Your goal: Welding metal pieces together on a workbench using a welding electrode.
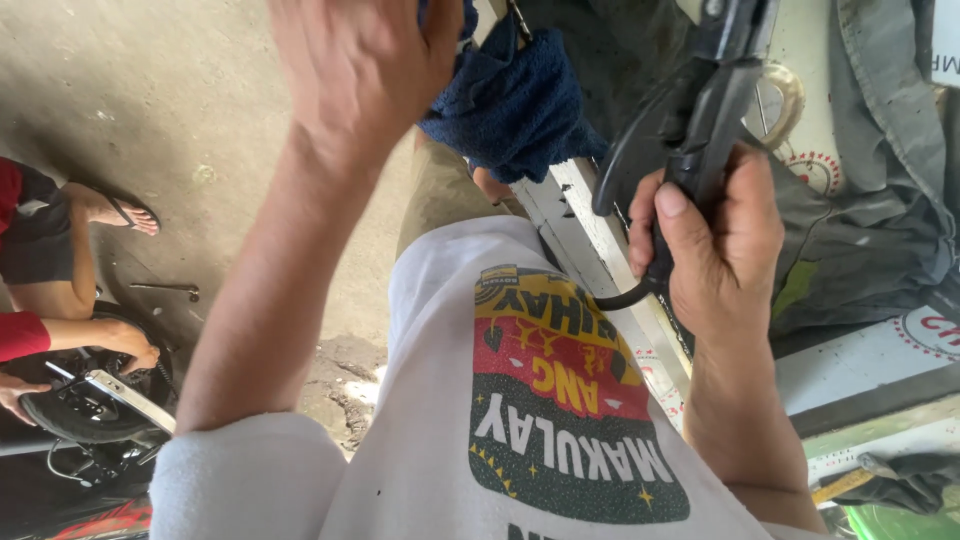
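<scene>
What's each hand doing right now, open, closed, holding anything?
Left hand: open, fingers spread, against the dark blue terry cloth.
Right hand: closed in a grip on the black-handled metal shears.

A bare concrete floor point(180, 110), grey and stained, lies in soft daylight. Left of the white-painted bench edge point(590, 250), low on that floor, rests a small wheel point(85, 405); a metal rod point(165, 289) lies just above it. Dark cloth point(870, 200) drapes right of the bench edge.
</scene>
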